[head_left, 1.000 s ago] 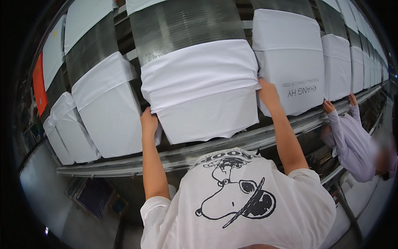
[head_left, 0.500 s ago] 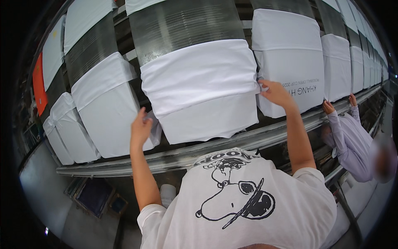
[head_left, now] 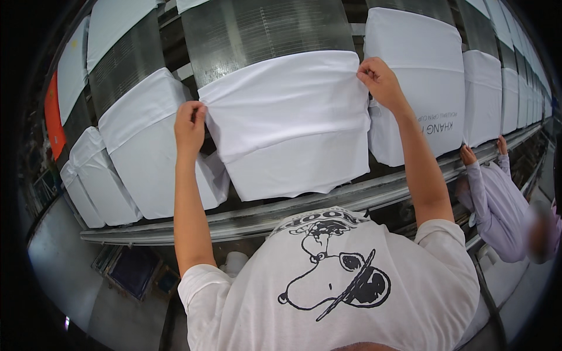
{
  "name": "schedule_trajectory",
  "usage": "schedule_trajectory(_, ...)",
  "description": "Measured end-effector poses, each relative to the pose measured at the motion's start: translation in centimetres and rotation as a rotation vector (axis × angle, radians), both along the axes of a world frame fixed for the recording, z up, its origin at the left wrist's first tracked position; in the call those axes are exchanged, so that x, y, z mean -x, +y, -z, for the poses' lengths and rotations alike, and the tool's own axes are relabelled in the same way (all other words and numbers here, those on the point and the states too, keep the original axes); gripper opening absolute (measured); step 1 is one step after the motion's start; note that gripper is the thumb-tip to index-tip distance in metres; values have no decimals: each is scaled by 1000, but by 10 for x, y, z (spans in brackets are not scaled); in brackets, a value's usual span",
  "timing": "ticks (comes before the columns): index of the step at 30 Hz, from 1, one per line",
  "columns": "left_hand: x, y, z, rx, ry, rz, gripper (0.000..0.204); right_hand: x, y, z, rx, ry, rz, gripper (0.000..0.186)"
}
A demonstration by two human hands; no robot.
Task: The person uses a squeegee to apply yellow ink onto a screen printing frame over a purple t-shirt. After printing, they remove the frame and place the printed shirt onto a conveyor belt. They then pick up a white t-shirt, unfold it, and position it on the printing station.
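In front of me a white cloth piece (head_left: pixel 287 111), which looks like a garment, covers the near part of a dark metal board (head_left: pixel 275 35). My left hand (head_left: pixel 190 126) has its fingers closed on the cloth's far left corner. At the far right corner, my right hand (head_left: pixel 380 85) pinches the same cloth between thumb and fingers. The fabric lies fairly smooth between my hands. A fold line crosses its middle, and the lower part hangs toward me with an uneven near edge.
Similar cloth-covered boards stand on both sides; the right-hand white cloth (head_left: pixel 418 88) bears dark print. A metal rail (head_left: pixel 281 213) runs along the near edge. At right, a co-worker in a pale lilac top (head_left: pixel 497 199) touches another cloth. An orange cloth (head_left: pixel 54 117) hangs far left.
Both my hands have moved away from me, up the cloth's sides to its far corners. My left fingers have closed on it. The bunched creases in the fabric have been pulled flatter.
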State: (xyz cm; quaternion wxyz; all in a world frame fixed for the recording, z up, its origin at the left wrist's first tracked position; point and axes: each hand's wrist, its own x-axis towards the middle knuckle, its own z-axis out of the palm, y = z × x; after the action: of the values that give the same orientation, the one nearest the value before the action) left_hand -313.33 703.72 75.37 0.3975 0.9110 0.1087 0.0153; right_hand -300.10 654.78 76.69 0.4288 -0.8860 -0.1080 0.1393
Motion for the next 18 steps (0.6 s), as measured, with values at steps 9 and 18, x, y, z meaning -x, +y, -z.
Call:
schedule_trajectory(9,-36,1,-12,267,201,-78,20,-21,4,-1,60,-60,-126,11)
schedule_trajectory(18,-34,11,-4,264,260,-74,26,-14,11,-18,115,-14,-219,10)
